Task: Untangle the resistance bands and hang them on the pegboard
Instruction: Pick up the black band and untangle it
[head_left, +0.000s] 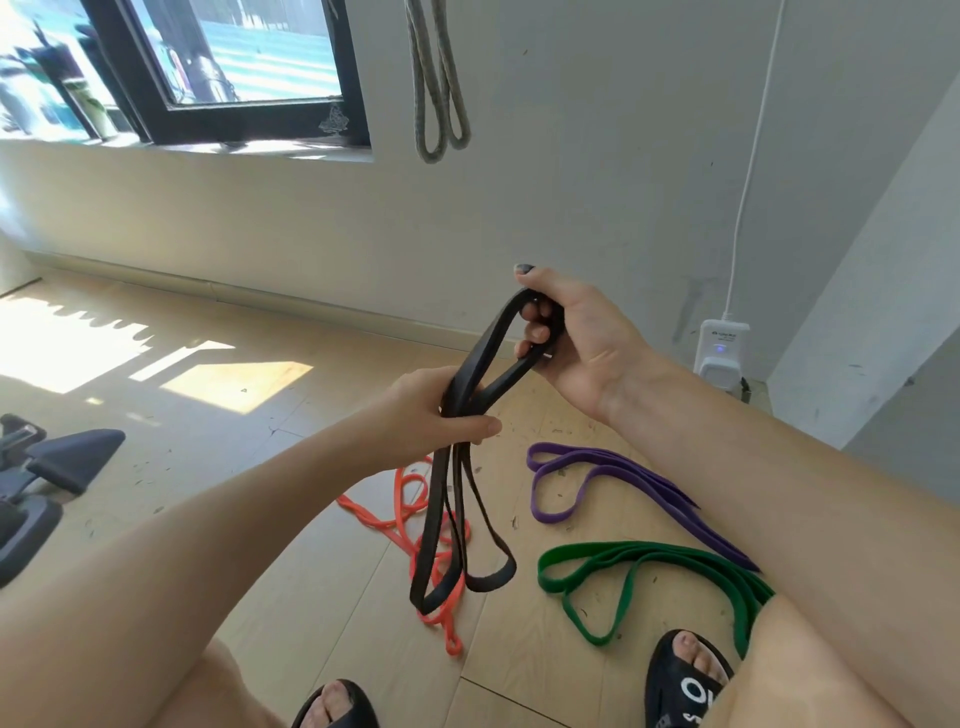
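Note:
A black resistance band hangs folded in loops between my hands, above the floor. My left hand grips its strands in the middle. My right hand is raised higher and holds the band's top loop around its fingers. Under the black band an orange band lies tangled on the wooden floor. A purple band and a green band lie folded on the floor to the right, partly hidden by my right arm. A grey band hangs on the white wall above. No pegboard shows.
A white power adapter with a cable stands by the wall at right. Dark dumbbells lie at the left edge. A window is at upper left. My sandalled feet stand at the bottom, near the green band.

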